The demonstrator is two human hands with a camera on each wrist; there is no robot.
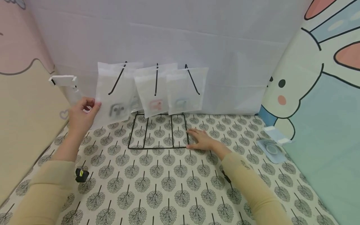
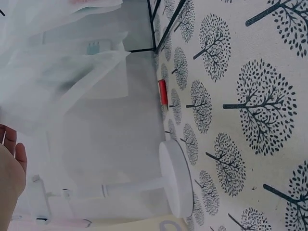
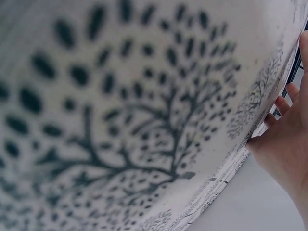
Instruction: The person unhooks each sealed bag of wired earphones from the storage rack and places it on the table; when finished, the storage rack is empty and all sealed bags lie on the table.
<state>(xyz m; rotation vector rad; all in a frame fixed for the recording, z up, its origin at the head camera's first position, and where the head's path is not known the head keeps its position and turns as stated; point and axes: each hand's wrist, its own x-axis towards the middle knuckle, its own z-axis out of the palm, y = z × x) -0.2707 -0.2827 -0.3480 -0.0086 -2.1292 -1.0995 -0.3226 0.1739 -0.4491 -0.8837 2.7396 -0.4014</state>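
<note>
My left hand (image 1: 81, 115) pinches the left edge of a frosted, translucent bag (image 1: 102, 84) between thumb and fingers. That bag hangs from the left prong of a black wire rack (image 1: 157, 148) and has a dark, blurred shape low inside it. Behind it, part of another bag shows. A middle bag (image 1: 144, 82) with a reddish item and a right bag (image 1: 175, 87) with a bluish item hang on the other prongs. My right hand (image 1: 201, 139) lies with fingers spread, fingertips at the right side of the rack's base; the right wrist view catches it at the edge.
Tree-patterned cloth (image 1: 168, 184) covers the table. A white stand with a round base (image 2: 175, 178) is at the left, near a small red object (image 2: 162, 91). Another white device (image 1: 277, 135) stands at the right. White sheeting (image 1: 182, 34) hangs behind the rack.
</note>
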